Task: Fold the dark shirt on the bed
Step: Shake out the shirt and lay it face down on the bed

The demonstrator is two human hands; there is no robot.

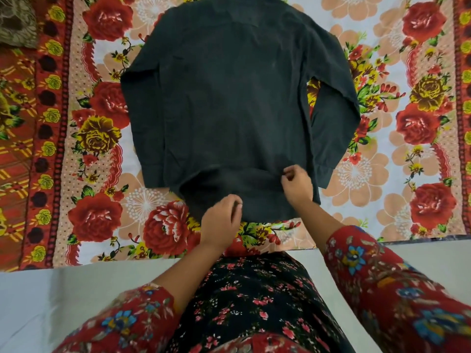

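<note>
Dark shirt (229, 103) is lying back-up, spread flat mid-bed on the floral bedsheet (102, 138), sleeves trailing down both sides, hem nearest the person. Right hand (297, 183) is pinching the hem fabric, fingers closed on it; left hand (220, 220) is curling at the hem edge, grip unclear. Looks like smoothing/setup, no fold made yet. Next move probably needs a side panel and sleeve brought inward.

The dark shirt (229, 98) lies flat on the floral bedsheet (96, 138). The left hand (220, 220) and right hand (297, 184) pinch its near hem.
</note>
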